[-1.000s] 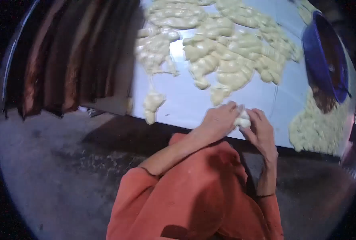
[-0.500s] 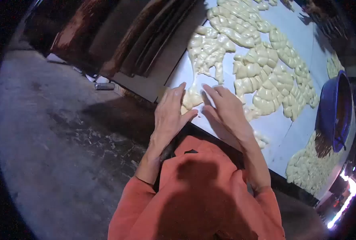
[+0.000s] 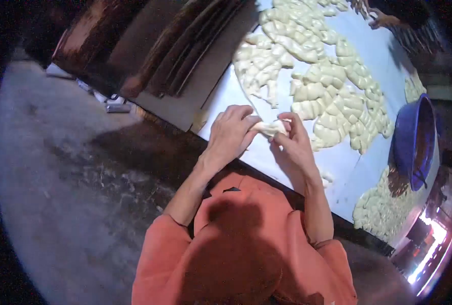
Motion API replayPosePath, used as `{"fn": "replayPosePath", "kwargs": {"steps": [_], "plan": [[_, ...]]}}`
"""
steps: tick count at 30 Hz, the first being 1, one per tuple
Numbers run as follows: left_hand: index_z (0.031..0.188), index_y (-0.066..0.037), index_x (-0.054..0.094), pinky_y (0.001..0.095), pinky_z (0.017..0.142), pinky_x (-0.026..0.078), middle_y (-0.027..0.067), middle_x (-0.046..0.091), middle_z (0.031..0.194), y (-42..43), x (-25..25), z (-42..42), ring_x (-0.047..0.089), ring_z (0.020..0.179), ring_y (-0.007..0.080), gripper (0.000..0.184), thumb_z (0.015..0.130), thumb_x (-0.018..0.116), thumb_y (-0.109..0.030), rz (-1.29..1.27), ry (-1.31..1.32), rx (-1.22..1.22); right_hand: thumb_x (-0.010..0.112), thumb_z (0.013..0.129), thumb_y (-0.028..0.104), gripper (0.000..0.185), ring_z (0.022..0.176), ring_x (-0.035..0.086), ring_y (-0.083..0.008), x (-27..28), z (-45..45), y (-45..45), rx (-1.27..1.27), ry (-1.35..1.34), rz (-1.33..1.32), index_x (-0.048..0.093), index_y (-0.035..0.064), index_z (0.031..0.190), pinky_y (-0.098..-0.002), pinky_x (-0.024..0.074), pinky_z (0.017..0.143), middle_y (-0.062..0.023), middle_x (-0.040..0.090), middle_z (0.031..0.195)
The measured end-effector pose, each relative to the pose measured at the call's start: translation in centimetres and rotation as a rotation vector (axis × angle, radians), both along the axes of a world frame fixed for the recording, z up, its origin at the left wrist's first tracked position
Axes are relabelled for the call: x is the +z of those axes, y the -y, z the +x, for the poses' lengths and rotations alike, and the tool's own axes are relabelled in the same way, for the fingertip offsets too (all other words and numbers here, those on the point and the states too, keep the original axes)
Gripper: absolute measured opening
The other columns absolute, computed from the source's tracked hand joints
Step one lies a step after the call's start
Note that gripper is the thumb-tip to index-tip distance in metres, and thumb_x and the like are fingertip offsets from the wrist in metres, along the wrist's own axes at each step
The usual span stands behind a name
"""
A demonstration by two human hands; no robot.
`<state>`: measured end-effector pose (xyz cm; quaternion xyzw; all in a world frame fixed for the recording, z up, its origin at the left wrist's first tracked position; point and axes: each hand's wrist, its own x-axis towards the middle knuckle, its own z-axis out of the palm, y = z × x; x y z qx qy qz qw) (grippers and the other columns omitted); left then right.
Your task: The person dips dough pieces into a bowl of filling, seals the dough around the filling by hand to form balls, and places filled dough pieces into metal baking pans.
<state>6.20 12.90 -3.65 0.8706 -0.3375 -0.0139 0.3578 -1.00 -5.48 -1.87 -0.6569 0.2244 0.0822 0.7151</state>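
Between my two hands, just above the table's near edge, is a small piece of pale dough. My left hand has its fingers curled on the piece's left end. My right hand pinches the other end between thumb and fingers. A thin strand runs up from this piece toward a larger dough sheet on the white table. More lumpy dough, scored into small pillows, lies beyond my right hand.
A blue basin stands at the table's right, by a patch of small dough bits. Dark boards lean at the left. A metal cylinder lies on the floor. Another person's hand shows at the far right.
The dough piece has come up off the table surface, and both hands have closed on its ends. Another person's hand has come into clearer view at the top right.
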Motion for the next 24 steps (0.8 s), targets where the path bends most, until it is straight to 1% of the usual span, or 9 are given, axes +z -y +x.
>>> {"fn": "replayPosePath", "kwargs": {"steps": [4, 5, 8, 9, 12, 13, 20, 22, 24], "plan": [[0.124, -0.009, 0.063, 0.0472, 0.097, 0.042, 0.0160, 0.055, 0.131, -0.1, 1.0, 0.4, 0.052, 0.123, 0.0346, 0.051, 0.076, 0.076, -0.023, 0.049, -0.043, -0.105, 0.062, 0.088, 0.006, 0.041, 0.077, 0.054, -0.0087, 1.0, -0.4, -0.1, -0.089, -0.038, 0.124, 0.053, -0.0010, 0.128, -0.0235, 0.0449, 0.062, -0.0058, 0.062, 0.097], [0.130, -0.010, 0.058, 0.0489, 0.100, 0.039, 0.0174, 0.051, 0.137, 0.1, 1.4, 0.4, 0.048, 0.128, 0.0351, 0.061, 0.075, 0.078, -0.025, 0.047, -0.067, -0.124, 0.065, 0.090, 0.010, 0.030, 0.077, 0.054, -0.0078, -0.1, -0.8, 0.2, -0.080, -0.031, 0.188, 0.059, -0.0024, 0.117, -0.0230, 0.0452, 0.062, -0.0034, 0.061, 0.093], [0.136, -0.010, 0.052, 0.0481, 0.097, 0.037, 0.0174, 0.046, 0.142, 1.7, 1.8, 0.7, 0.046, 0.129, 0.0332, 0.072, 0.071, 0.078, -0.026, 0.087, 0.027, -0.201, 0.068, 0.090, 0.012, 0.024, 0.076, 0.054, -0.0068, -0.3, -0.3, 0.2, -0.033, -0.004, 0.125, 0.061, -0.0020, 0.108, -0.0221, 0.0450, 0.063, -0.0020, 0.059, 0.088], [0.125, -0.009, 0.061, 0.0475, 0.097, 0.036, 0.0151, 0.051, 0.137, 2.4, 1.9, 0.6, 0.047, 0.128, 0.0308, 0.056, 0.073, 0.076, -0.024, 0.066, 0.045, -0.184, 0.068, 0.090, 0.012, 0.024, 0.076, 0.054, -0.0068, -0.3, -0.1, 0.3, -0.037, 0.000, 0.125, 0.061, -0.0020, 0.108, -0.0221, 0.0450, 0.063, -0.0020, 0.059, 0.088], [0.114, -0.010, 0.067, 0.0481, 0.100, 0.034, 0.0107, 0.057, 0.132, 2.6, 0.3, 1.1, 0.048, 0.128, 0.0286, 0.039, 0.079, 0.074, -0.026, 0.130, 0.088, -0.269, 0.065, 0.086, 0.013, 0.019, 0.075, 0.054, -0.0065, -0.6, 0.0, 0.5, 0.006, 0.045, -0.117, 0.062, -0.0005, 0.100, -0.0221, 0.0446, 0.062, -0.0038, 0.061, 0.084], [0.098, -0.010, 0.069, 0.0470, 0.098, 0.034, 0.0054, 0.063, 0.120, 2.3, 0.3, 1.1, 0.052, 0.121, 0.0241, 0.021, 0.082, 0.071, -0.024, 0.078, 0.051, -0.267, 0.063, 0.085, 0.013, 0.020, 0.075, 0.055, -0.0073, 0.3, 0.0, 0.7, 0.041, -0.056, -0.134, 0.062, -0.0003, 0.101, -0.0230, 0.0452, 0.063, -0.0037, 0.062, 0.083], [0.095, -0.011, 0.067, 0.0445, 0.095, 0.037, 0.0023, 0.066, 0.098, 1.8, 0.6, 0.9, 0.060, 0.102, 0.0207, 0.018, 0.081, 0.072, -0.021, 0.024, 0.121, -0.233, 0.065, 0.091, 0.016, 0.028, 0.087, 0.060, -0.0143, 0.0, -0.5, 0.4, -0.014, 0.071, -0.055, 0.063, -0.0024, 0.112, -0.0291, 0.0487, 0.077, -0.0069, 0.065, 0.091], [0.097, -0.011, 0.066, 0.0456, 0.096, 0.037, 0.0021, 0.065, 0.097, 1.8, 0.8, 0.7, 0.060, 0.101, 0.0207, 0.019, 0.081, 0.072, -0.021, 0.044, 0.159, -0.228, 0.067, 0.092, 0.019, 0.033, 0.092, 0.061, -0.0172, 0.6, -0.3, 0.5, 0.151, 0.170, -0.262, 0.063, -0.0026, 0.116, -0.0304, 0.0487, 0.082, -0.0098, 0.066, 0.096], [0.098, -0.011, 0.067, 0.0471, 0.097, 0.037, 0.0018, 0.066, 0.097, 2.0, 1.0, 0.6, 0.060, 0.101, 0.0206, 0.020, 0.081, 0.072, -0.021, 0.089, 0.190, -0.211, 0.069, 0.091, 0.021, 0.033, 0.091, 0.063, -0.0193, 0.5, -0.1, 0.7, 0.168, 0.138, -0.259, 0.064, -0.0025, 0.114, -0.0312, 0.0492, 0.082, -0.0125, 0.067, 0.097]]}}
